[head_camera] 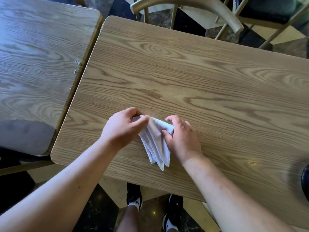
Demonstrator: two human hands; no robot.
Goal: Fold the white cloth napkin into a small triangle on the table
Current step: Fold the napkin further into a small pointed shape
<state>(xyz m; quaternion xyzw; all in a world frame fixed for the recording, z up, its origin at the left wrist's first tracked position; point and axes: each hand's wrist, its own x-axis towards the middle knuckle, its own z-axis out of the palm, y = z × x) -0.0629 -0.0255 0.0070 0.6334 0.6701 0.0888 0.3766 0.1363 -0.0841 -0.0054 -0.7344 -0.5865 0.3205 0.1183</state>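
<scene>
The white cloth napkin (156, 141) lies on the wooden table (200, 84) near its front edge, folded into a narrow layered triangle whose point aims toward me. My left hand (123, 127) pinches the napkin's far left corner between thumb and fingers. My right hand (181, 136) grips the far right corner, thumb pressing on top of the cloth. Several layered edges show along the napkin's left side. The far corners are hidden under my fingers.
A second wooden table (41, 56) stands close on the left with a narrow gap between. Chairs (192, 7) stand behind the far edge. A dark object (305, 181) sits at the right edge. My feet (134, 196) show below the front edge.
</scene>
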